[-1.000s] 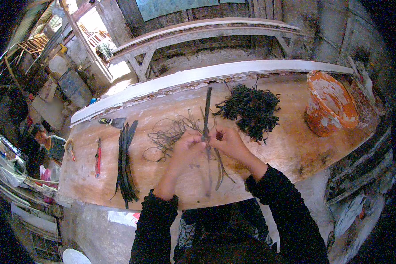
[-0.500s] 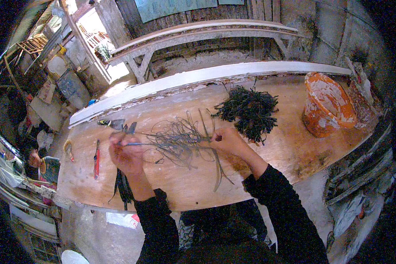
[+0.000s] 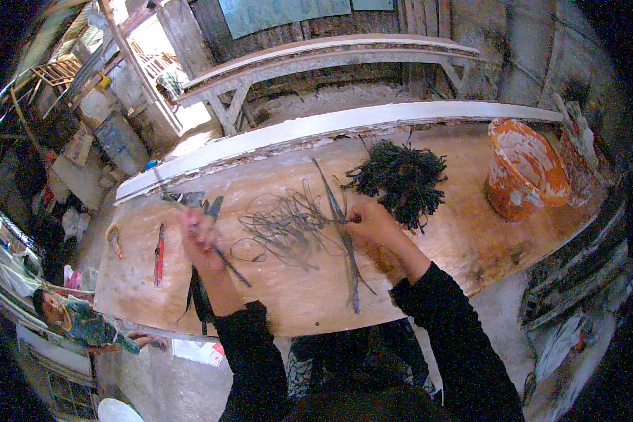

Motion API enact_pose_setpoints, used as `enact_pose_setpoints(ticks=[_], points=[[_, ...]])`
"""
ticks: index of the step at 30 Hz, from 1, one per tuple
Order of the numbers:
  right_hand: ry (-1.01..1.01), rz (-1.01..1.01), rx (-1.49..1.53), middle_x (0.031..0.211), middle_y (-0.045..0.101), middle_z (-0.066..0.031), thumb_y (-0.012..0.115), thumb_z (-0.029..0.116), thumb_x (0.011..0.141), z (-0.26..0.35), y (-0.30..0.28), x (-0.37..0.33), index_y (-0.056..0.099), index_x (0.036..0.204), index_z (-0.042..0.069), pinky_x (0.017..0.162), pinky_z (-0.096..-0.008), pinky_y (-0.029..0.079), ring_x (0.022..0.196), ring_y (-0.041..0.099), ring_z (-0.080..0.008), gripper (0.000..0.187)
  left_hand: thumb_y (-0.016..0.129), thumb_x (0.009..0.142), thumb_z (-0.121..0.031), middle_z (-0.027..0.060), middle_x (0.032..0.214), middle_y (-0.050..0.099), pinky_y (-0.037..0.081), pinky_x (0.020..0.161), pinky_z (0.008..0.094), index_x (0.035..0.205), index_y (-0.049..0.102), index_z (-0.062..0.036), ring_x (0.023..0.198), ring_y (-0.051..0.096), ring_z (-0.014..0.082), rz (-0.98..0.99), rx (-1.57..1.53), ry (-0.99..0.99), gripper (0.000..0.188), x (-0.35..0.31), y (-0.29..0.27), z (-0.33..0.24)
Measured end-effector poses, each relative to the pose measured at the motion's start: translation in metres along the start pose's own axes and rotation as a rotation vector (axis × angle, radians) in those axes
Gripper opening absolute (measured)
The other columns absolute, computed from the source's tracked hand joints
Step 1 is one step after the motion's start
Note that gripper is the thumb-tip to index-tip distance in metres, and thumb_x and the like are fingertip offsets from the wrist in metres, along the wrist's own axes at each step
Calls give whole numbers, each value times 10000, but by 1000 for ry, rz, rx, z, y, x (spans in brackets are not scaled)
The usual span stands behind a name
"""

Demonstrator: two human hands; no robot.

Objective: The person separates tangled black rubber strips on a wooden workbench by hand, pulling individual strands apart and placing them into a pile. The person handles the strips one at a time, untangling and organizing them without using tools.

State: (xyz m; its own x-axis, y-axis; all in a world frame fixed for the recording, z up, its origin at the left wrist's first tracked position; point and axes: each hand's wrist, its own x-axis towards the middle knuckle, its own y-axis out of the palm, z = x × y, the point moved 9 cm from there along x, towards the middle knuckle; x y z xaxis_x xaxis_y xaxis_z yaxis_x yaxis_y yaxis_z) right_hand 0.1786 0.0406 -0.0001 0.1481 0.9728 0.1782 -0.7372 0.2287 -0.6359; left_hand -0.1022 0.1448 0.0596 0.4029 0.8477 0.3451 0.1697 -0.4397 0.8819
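Note:
My left hand (image 3: 202, 240), blurred by motion, is closed around a thin dark strip (image 3: 233, 269) that sticks out on both sides of it. Pinched between the fingers of my right hand (image 3: 373, 228) are long, narrow dark strips (image 3: 347, 257), lying nearly upright in the view. Between the hands a loose tangle of thin grey wire (image 3: 288, 225) rests on the wooden tabletop (image 3: 429, 274). Just beyond my right hand sits a bushy heap of short black twisted pieces (image 3: 401, 179). Flat black strips (image 3: 201, 302) lie under my left wrist, partly hidden.
An orange bucket (image 3: 503, 186) smeared with white stands at the right. At the left lie a red-handled tool (image 3: 160, 257) and a small curved tan object (image 3: 114, 240). A long white board (image 3: 316, 130) runs along the far edge. Another person (image 3: 84, 320) is beyond the left end.
My left hand has drawn its strip away from the tangle and tilted it. The strips at my right hand have swung closer together. The other person has come further into view at the left.

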Motion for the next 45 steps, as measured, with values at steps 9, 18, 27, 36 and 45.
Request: enact_pose_setpoints(ticks=[9, 18, 27, 36, 45], points=[[-139, -494, 423, 1017, 442, -83, 532, 139, 757, 20, -45, -9, 276, 1227, 120, 653, -283, 416, 789, 462, -142, 536, 592, 726, -85, -18, 673, 513, 351, 525, 169, 781, 547, -41, 601, 443, 35, 80, 1423, -106, 84, -7, 23, 117], [-353, -424, -365, 1188, 383, -93, 445, 287, 808, 60, -35, -15, 389, 1183, 117, 874, -314, 284, 1085, 368, -212, 415, 594, 724, -68, -26, 644, 516, 348, 507, 164, 776, 557, -25, 584, 443, 28, 142, 1499, -149, 77, -9, 20, 122], [-206, -64, 292, 700, 534, -13, 478, 275, 808, 27, -19, -1, 546, 803, 56, 626, -205, 373, 708, 489, -85, 230, 591, 724, -52, 14, 713, 578, 408, 551, 189, 833, 561, -13, 620, 508, 56, 14, 1449, -197, 120, -6, 20, 109], [58, -38, 1009, 569, 387, 47, 469, 302, 817, 4, -39, 1, 471, 726, 96, 483, -190, 325, 499, 362, -55, 225, 592, 715, -29, 33, 803, 573, 422, 675, 209, 843, 559, -13, 734, 532, 97, 46, 1319, -134, 133, -1, 11, 96], [-40, -163, 1548, 597, 450, 40, 511, 239, 797, -6, -62, 2, 497, 897, 69, 469, -184, 375, 467, 394, -48, 198, 588, 716, -37, 23, 691, 574, 424, 533, 188, 842, 579, -9, 617, 530, 67, 11, 1463, -293, 129, -2, 1, 103]])
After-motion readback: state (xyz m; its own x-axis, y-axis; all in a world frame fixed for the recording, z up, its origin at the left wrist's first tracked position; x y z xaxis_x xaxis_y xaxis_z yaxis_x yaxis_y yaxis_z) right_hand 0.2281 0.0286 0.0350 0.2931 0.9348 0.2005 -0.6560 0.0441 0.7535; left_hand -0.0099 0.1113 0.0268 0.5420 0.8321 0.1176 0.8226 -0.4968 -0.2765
